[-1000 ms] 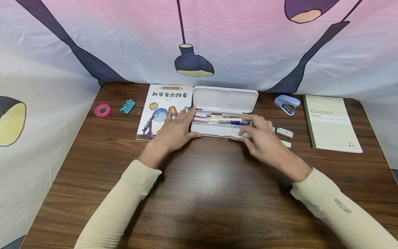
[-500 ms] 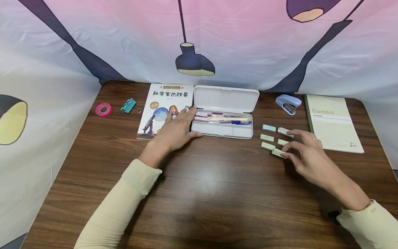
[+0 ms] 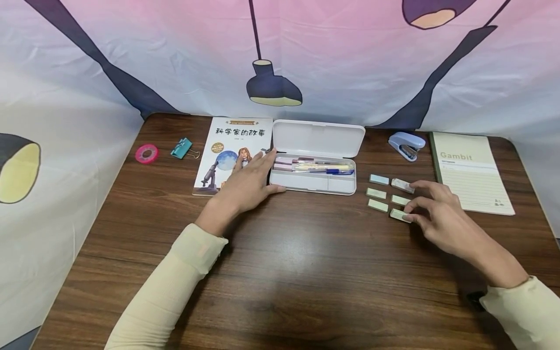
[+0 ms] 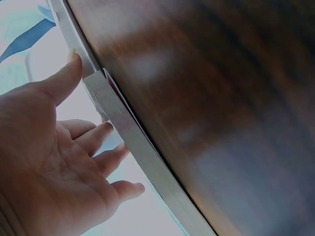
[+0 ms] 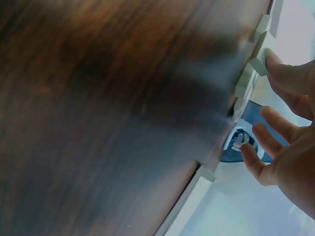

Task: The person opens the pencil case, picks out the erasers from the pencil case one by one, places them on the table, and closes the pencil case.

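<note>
My left hand (image 3: 247,181) lies with relaxed fingers on a picture book (image 3: 203,170), fingertips and thumb at the left end of an open white pencil case (image 3: 302,183). In the left wrist view the thumb meets the case's edge, above the book's spine (image 4: 133,132). Pens (image 3: 323,168) fill the case's rear compartment. My right hand (image 3: 446,221) pinches a pale green eraser (image 3: 397,215) between thumb and index finger, close over the table. More erasers (image 3: 377,205) lie beside it in two short columns, one of them light blue (image 3: 379,180).
A lavender stapler (image 3: 407,145) and a notebook (image 3: 474,175) lie at the back right, the notebook just behind my right hand. At the back left are a pink tape roll (image 3: 146,153) and a teal binder clip (image 3: 181,148). A printed curtain (image 3: 175,58) hangs behind the table.
My right hand has carried the eraser from the case's front right corner to the front of the right column, then slid it slightly right. My left hand stays in place.
</note>
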The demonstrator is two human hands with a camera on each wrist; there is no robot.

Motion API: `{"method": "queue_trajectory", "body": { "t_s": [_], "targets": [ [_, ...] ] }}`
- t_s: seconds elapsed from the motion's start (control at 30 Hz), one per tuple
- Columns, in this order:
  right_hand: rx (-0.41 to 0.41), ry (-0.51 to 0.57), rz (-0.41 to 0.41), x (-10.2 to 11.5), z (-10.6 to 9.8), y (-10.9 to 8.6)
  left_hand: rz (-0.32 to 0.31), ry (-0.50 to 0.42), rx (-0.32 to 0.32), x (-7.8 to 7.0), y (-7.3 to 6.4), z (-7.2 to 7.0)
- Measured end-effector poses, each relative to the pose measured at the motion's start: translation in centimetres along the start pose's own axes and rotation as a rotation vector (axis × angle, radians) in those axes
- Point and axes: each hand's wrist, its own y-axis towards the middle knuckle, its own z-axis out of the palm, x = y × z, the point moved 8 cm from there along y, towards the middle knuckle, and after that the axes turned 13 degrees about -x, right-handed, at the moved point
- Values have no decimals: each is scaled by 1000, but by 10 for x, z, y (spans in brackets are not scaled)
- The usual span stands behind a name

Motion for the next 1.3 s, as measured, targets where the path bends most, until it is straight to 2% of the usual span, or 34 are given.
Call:
{"method": "queue_trajectory", "body": {
  "t_s": [0.27, 0.53, 0.77, 0.9, 1.07, 1.17, 1.3],
  "targets": [
    [-8, 4, 7, -7, 4, -1, 19, 15, -12, 5, 3, 5],
    [-72, 15, -25, -7, 0, -2, 20, 18, -20, 8, 3, 7],
    [-78, 33, 12, -4, -4, 5, 16, 12, -13, 5, 3, 5],
    [-75, 52, 11, 10, 2, 23, 4, 6, -11, 4, 1, 2],
    [-77, 94, -38, 46, 20, 60, -2, -5, -3, -1, -1, -2],
    [-38, 108, -58, 69, 36, 84, 2, -2, -10, 3, 1, 3],
    [58, 105, -51, 92, 62, 112, 23, 26, -21, 7, 3, 8]
  ]
}}
